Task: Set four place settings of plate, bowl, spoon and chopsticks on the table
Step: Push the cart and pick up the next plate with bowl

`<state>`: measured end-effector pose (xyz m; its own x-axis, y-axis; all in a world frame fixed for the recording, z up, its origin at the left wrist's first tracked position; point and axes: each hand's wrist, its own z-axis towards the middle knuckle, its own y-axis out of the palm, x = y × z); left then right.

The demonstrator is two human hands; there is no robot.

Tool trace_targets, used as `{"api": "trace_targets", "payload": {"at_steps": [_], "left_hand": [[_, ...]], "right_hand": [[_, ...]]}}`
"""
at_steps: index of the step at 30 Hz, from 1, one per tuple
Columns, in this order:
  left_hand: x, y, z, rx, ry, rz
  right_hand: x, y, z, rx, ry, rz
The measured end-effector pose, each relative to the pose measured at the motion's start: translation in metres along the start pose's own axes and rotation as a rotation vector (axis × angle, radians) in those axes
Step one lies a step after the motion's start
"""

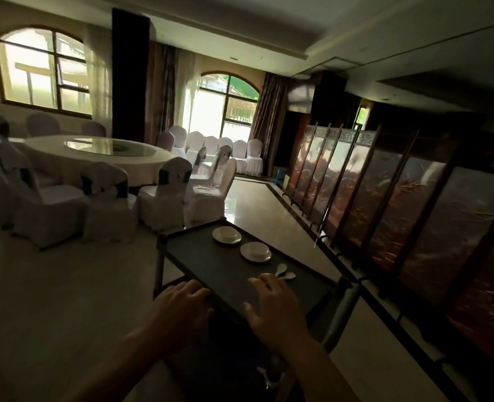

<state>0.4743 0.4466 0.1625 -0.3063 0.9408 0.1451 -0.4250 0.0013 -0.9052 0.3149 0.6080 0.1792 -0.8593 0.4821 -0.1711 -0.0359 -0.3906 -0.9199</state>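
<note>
We're in a dim dining rm w/ arched windows; round table (95,158) far left. Dark cart top (211,265) holds 2 plate+bowl sets (227,235) and 2 spoons (283,272), handles toward us. Left hand (182,303) and right hand (275,306) hover, fingers spread loose, holding nothing.

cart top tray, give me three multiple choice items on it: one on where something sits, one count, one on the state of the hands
1. Where do the spoons lie on the cart?
A. beyond the far plate
B. just past the right hand
C. on the floor

2. How many plates with a bowl on them stand on the cart?
A. two
B. four
C. none

3. What are the hands doing?
A. both empty, at the tray's near edge
B. each holds a plate
C. one holds chopsticks

Answers:
1 B: the spoons lie by the right hand fingertips.
2 A: far plate and near plate.
3 A: left hand and right hand grip nothing.
</note>
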Motion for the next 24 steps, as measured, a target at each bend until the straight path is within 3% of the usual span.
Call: {"api": "trace_targets", "payload": {"at_steps": [15, 24], "left_hand": [[-0.135, 0.142, 0.197, -0.194, -0.034, -0.051], [-0.211, 0.239, 0.336, -0.334, -0.062, -0.045]], "right_hand": [[0.111, 0.127, 0.180, -0.125, 0.261, 0.120], [0.186, 0.234, 0.294, -0.145, 0.549, 0.318]]}}
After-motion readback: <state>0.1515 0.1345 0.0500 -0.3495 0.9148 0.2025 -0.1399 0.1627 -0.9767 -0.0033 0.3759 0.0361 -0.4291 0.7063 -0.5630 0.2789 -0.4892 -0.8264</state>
